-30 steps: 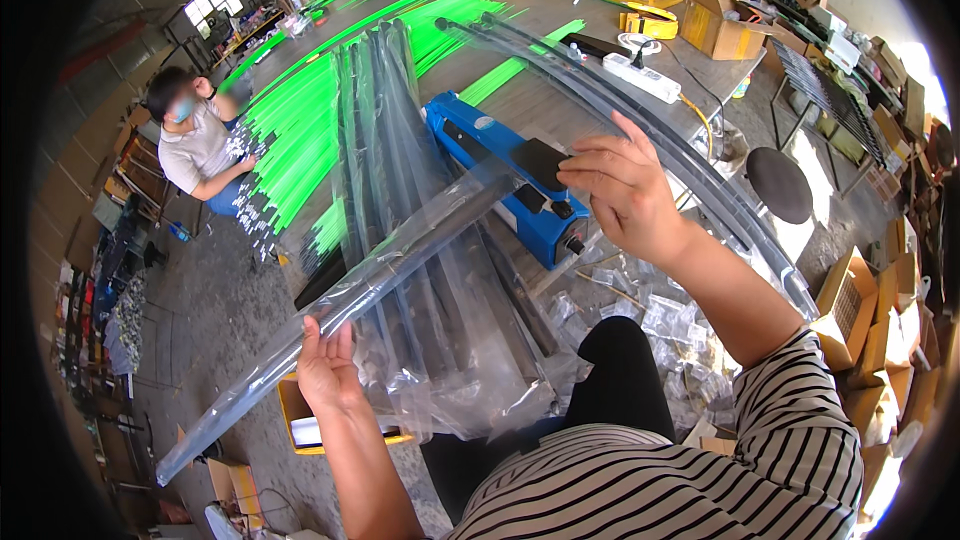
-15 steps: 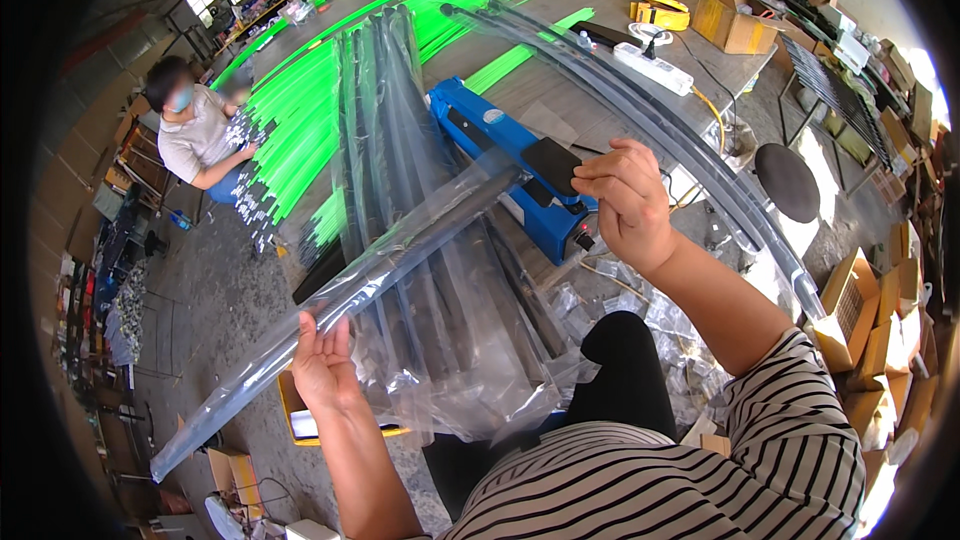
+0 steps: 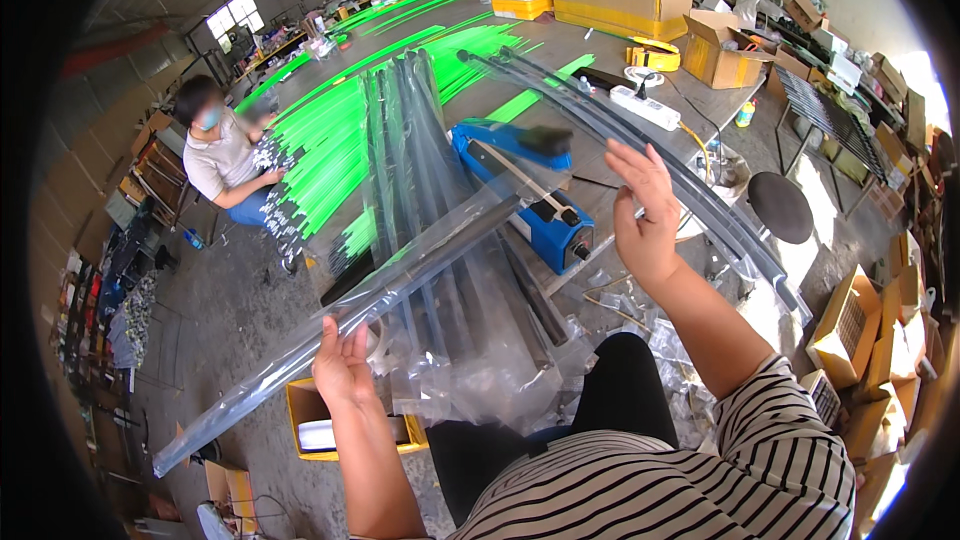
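My left hand (image 3: 343, 368) holds up a long dark tube in a clear plastic sleeve (image 3: 290, 360), fingers at its underside. The tube slants from the lower left up to a blue hand-lever bag sealer (image 3: 568, 238) at the table edge. The sealer's upper arm (image 3: 520, 140) is raised, its black end blurred, and the sleeve's end lies across the lower bar. To the right of the sealer, my right hand (image 3: 645, 215) is raised, fingers stretched out, holding nothing. Several sleeved dark tubes (image 3: 400, 130) lie beneath the held one, their loose plastic ends hanging toward my lap.
Green strips (image 3: 325, 140) cover the table's left side, where a person (image 3: 215, 155) sits. More sleeved tubes (image 3: 660, 155) overhang the right edge. A power strip (image 3: 645, 108), boxes (image 3: 620, 5) and a round stool (image 3: 782, 208) are beyond. An open yellow-edged box (image 3: 305, 405) stands below my left hand.
The sealer's arm has swung up from its lowered position. My right hand has come off it, and its fingers have straightened. The view has tilted up, showing two more people far back.
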